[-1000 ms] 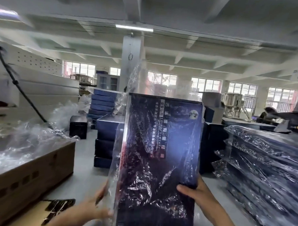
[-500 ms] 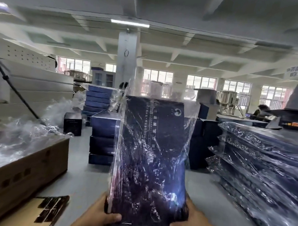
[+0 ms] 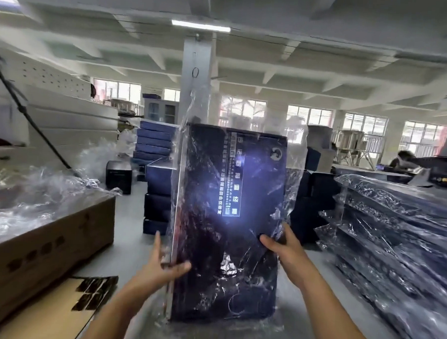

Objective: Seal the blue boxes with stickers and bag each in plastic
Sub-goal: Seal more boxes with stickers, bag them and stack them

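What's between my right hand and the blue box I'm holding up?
Only the clear plastic bag: in the head view its crinkled film covers the blue box, and the right hand grips the box's right edge through it.

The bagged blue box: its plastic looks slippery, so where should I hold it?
I'd take the bagged blue box by its two long side edges, one hand from each side, as the left hand and right hand do. It stands tall and flat; the plastic bag is slack above it.
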